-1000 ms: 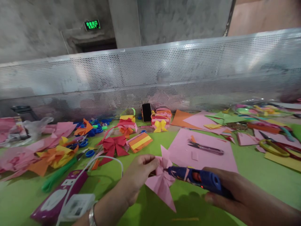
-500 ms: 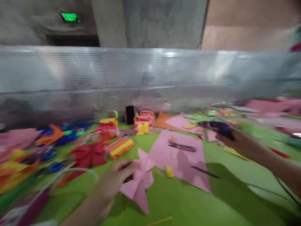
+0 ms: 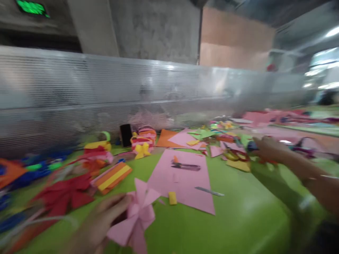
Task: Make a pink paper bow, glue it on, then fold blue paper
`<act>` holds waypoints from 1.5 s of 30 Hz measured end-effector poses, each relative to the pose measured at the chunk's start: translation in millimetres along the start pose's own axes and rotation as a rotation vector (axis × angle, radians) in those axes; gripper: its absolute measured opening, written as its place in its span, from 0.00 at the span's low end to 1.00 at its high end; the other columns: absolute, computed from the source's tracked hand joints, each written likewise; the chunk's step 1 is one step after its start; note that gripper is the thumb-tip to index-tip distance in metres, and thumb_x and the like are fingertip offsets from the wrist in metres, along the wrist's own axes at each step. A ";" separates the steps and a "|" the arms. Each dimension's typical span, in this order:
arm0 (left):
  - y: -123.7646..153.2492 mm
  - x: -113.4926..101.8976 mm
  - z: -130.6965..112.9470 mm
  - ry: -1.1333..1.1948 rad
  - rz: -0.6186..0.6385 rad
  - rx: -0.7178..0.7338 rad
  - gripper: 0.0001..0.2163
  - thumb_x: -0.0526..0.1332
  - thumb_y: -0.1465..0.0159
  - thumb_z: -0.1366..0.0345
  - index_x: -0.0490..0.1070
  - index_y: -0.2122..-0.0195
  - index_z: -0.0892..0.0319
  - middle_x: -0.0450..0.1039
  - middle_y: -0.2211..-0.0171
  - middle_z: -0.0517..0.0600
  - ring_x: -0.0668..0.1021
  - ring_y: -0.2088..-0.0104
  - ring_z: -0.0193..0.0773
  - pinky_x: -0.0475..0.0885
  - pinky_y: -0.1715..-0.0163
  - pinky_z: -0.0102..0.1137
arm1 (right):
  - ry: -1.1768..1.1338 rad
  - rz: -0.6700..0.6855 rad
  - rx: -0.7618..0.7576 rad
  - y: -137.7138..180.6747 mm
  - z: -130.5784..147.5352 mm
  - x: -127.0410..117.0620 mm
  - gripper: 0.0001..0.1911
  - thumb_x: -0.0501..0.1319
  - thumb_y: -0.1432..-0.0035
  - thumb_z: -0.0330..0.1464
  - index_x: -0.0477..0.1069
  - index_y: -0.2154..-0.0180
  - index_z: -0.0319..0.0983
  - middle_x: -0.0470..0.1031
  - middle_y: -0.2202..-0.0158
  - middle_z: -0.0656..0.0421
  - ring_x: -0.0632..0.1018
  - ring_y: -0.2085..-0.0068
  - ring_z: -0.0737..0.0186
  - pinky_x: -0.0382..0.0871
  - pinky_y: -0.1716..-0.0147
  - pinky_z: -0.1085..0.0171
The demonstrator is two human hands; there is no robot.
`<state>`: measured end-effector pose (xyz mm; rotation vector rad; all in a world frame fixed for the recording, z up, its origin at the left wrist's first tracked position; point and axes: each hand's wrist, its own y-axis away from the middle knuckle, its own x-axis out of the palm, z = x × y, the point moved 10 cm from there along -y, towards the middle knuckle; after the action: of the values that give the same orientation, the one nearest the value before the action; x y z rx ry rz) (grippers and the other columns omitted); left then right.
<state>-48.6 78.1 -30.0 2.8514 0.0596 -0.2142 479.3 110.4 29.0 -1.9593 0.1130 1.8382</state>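
The picture is smeared by motion. My left hand (image 3: 102, 220) is at the lower left, fingers closed on the middle of a pink folded paper bow (image 3: 139, 215) that rests on the green table (image 3: 238, 218). My right hand (image 3: 267, 149) is stretched far out to the right, over a clutter of paper scraps. The dark blue tip of a glue gun (image 3: 251, 145) shows at its fingers, and the hand looks closed on it.
A pink sheet (image 3: 185, 183) lies mid-table with a cutter (image 3: 185, 165), a blade (image 3: 209, 191) and a yellow scrap (image 3: 172, 197). Around it lie a red bow (image 3: 66, 195), a striped orange piece (image 3: 112, 176), paper baskets (image 3: 143, 139), a phone (image 3: 125, 134) and scissors (image 3: 234, 155). A perforated metal screen (image 3: 159, 95) runs behind.
My right hand has carried the glue gun away from the pink bow, up and far to the right. The view has swung right. My left hand stays on the bow.
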 end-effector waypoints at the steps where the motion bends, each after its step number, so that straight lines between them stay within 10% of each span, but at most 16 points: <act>1: 3.4 6.7 2.4 0.068 0.059 -0.033 0.19 0.70 0.60 0.52 0.77 0.70 0.59 0.78 0.74 0.49 0.78 0.69 0.42 0.69 0.70 0.30 | -0.045 -0.027 -0.061 0.4 25.7 -6.3 0.08 0.60 0.45 0.26 0.73 0.61 0.32 0.75 0.62 0.41 0.76 0.62 0.50 0.67 0.67 0.57; 8: 9.2 21.5 8.4 0.182 0.175 -0.065 0.16 0.71 0.58 0.56 0.75 0.75 0.63 0.73 0.78 0.47 0.70 0.77 0.30 0.60 0.76 0.25 | -0.808 -0.055 -1.007 142.8 281.2 -97.4 0.11 0.55 0.41 0.31 0.77 0.65 0.42 0.76 0.64 0.57 0.75 0.63 0.64 0.67 0.64 0.66; 12: 13.8 29.3 1.4 0.119 0.245 -0.017 0.17 0.70 0.58 0.53 0.74 0.76 0.63 0.69 0.80 0.45 0.67 0.77 0.29 0.58 0.75 0.26 | -0.925 0.146 -0.984 182.5 341.1 -87.9 0.10 0.57 0.42 0.31 0.77 0.68 0.41 0.74 0.70 0.59 0.73 0.69 0.66 0.65 0.71 0.67; 25: 14.7 42.8 -1.5 -0.028 0.410 0.054 0.14 0.70 0.57 0.57 0.76 0.73 0.62 0.72 0.76 0.45 0.70 0.73 0.32 0.62 0.69 0.26 | -1.056 0.362 -0.772 174.2 344.9 -46.4 0.08 0.58 0.48 0.29 0.76 0.71 0.37 0.74 0.72 0.58 0.72 0.71 0.66 0.63 0.74 0.69; 30: 12.0 39.8 1.5 0.008 0.324 0.008 0.12 0.70 0.62 0.71 0.76 0.73 0.61 0.75 0.75 0.46 0.73 0.71 0.32 0.64 0.66 0.27 | -1.071 0.417 -0.741 174.5 343.3 -37.8 0.08 0.57 0.48 0.30 0.76 0.71 0.37 0.76 0.71 0.58 0.73 0.72 0.65 0.64 0.74 0.68; 45: 11.7 35.2 3.7 0.029 0.287 0.027 0.14 0.67 0.56 0.72 0.75 0.66 0.62 0.77 0.70 0.50 0.75 0.68 0.36 0.66 0.64 0.30 | -0.999 0.451 -0.716 179.0 344.2 -35.8 0.07 0.57 0.51 0.26 0.73 0.72 0.37 0.75 0.75 0.60 0.72 0.74 0.67 0.61 0.76 0.70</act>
<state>-13.7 66.5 -35.6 2.8455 -0.3467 -0.1137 92.1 69.9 12.3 -1.1384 -0.5148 3.2713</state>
